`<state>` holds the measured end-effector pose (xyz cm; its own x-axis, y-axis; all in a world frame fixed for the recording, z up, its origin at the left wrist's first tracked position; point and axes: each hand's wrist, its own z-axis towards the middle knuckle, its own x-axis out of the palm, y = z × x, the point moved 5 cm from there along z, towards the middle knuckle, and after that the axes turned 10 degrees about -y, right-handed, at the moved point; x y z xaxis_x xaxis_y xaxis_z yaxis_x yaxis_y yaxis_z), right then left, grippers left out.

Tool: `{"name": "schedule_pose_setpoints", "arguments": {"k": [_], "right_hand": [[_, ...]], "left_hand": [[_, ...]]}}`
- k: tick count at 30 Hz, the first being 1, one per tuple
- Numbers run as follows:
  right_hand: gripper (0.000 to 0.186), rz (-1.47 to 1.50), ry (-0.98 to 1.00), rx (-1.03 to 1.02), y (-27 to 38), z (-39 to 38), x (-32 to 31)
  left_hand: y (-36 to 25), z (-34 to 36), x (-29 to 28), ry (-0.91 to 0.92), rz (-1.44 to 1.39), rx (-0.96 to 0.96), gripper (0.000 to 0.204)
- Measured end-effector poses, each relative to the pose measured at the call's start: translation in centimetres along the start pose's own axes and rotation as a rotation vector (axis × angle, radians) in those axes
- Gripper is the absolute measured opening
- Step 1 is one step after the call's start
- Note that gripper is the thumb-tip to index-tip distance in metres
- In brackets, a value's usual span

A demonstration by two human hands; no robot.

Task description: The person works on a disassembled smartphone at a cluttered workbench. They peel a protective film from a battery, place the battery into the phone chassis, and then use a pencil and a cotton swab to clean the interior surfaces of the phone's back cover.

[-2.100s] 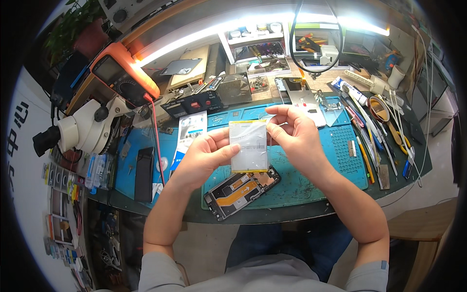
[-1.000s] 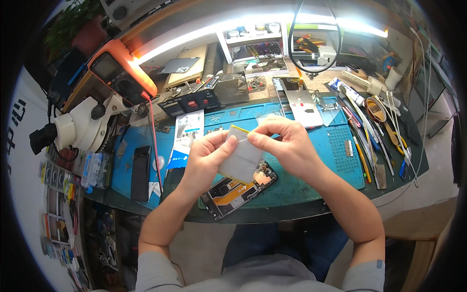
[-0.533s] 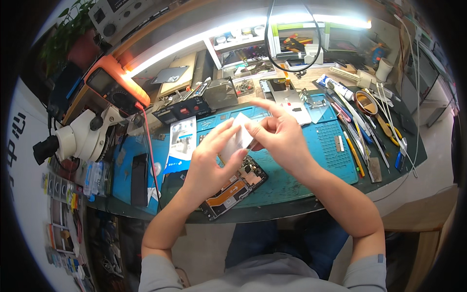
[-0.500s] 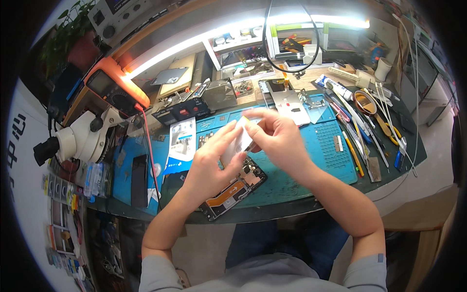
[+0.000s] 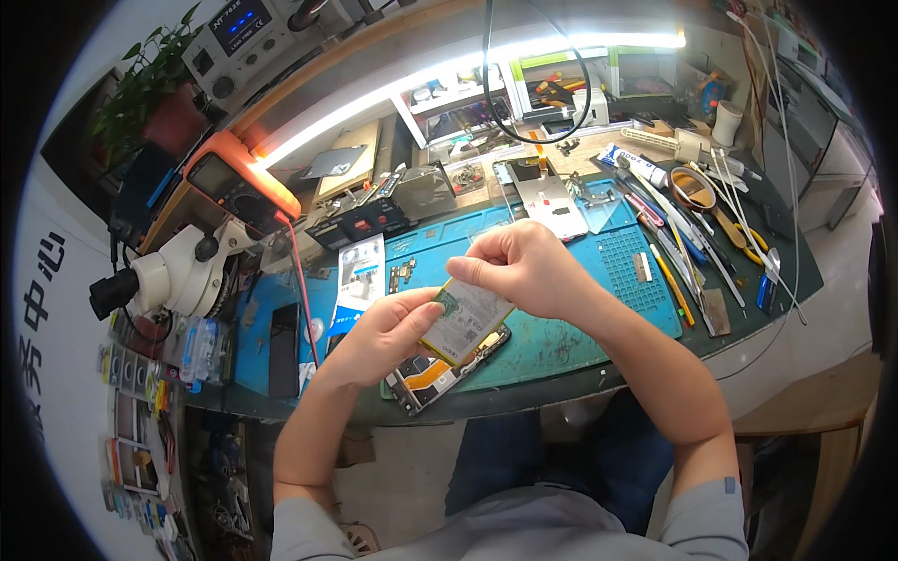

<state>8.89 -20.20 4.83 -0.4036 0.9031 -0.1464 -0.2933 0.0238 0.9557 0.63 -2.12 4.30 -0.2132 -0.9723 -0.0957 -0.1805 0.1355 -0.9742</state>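
A flat phone battery with a grey printed face and yellow-green edges is tilted up over the mat. My left hand grips its left side, thumb on the face. At the far edge of the battery my right hand is closed, thumb and fingers pinched together; its fingertips are partly hidden. Below the battery lies an opened phone, its inside showing an orange flex cable, partly covered by the battery and my left hand.
A blue work mat covers the desk. Tweezers and other tools lie at right, a phone screen part behind. At left stand a white microscope, an orange multimeter and a dark phone.
The battery has turned from nearly edge-on to show its printed face. My left hand has shifted down and left, and my right hand is now pinched at its far edge.
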Motion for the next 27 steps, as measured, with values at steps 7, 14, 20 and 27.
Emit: {"name": "schedule_pose_setpoints", "arguments": {"k": [7, 14, 20, 27], "right_hand": [[0.029, -0.322, -0.054, -0.259, 2.0, -2.1, 0.0], [0.02, -0.137, -0.054, -0.085, 2.6, -9.8, -1.9], [0.013, -0.257, -0.135, -0.059, 2.5, -13.6, -3.5], [0.013, -0.458, -0.295, -0.079, 6.4, -13.1, -5.8]], "left_hand": [[-1.3, -1.5, 0.4, -0.064, 0.274, 0.154, 0.036], [0.3, -4.3, 4.0, 0.1, 0.159, 0.019, 0.031], [1.8, -4.1, 6.6, 0.181, 0.031, 0.012, 0.027], [-1.2, -2.2, 4.5, -0.108, 0.312, 0.469, 0.03]]}}
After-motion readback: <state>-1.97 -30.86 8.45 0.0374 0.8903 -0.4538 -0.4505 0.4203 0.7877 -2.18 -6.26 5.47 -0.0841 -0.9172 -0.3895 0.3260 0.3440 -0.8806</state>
